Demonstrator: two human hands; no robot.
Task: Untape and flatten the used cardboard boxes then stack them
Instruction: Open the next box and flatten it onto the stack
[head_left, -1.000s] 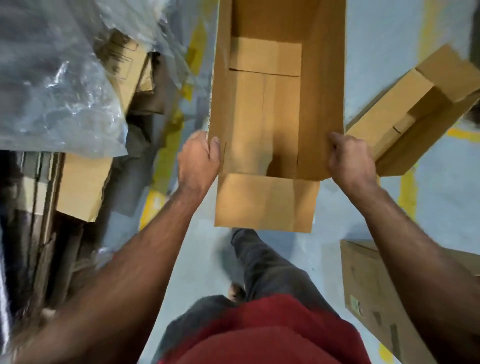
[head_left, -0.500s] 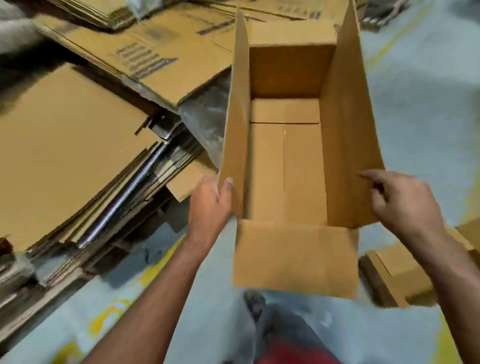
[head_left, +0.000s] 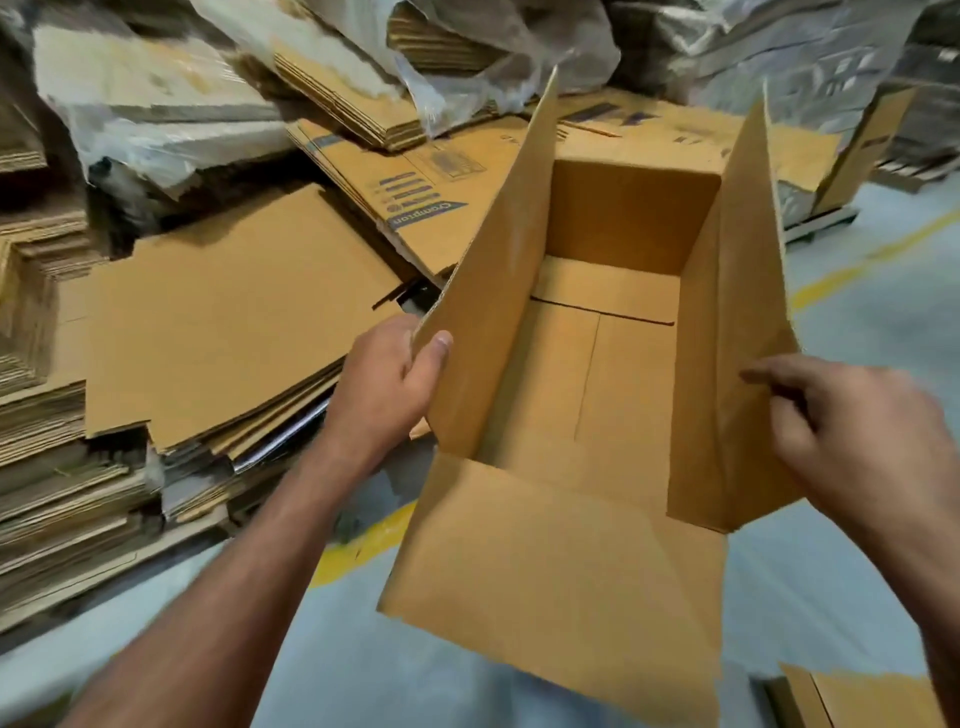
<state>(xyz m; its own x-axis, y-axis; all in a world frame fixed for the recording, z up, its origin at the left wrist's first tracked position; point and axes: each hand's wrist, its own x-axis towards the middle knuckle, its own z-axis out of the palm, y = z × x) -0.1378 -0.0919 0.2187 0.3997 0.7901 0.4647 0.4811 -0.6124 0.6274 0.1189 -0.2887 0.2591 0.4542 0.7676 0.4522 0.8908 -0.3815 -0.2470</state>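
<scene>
The left hand (head_left: 387, 379) gripped the open cardboard box (head_left: 587, 415) by its left flap, thumb inside; the right hand (head_left: 852, 431) pinched the right flap's edge. The box hung above a grey floor (head_left: 841, 587) crossed by a yellow line (head_left: 363, 540). Beyond lay stacks of flattened cardboard (head_left: 218, 322), then plastic sheeting (head_left: 171, 135).
</scene>
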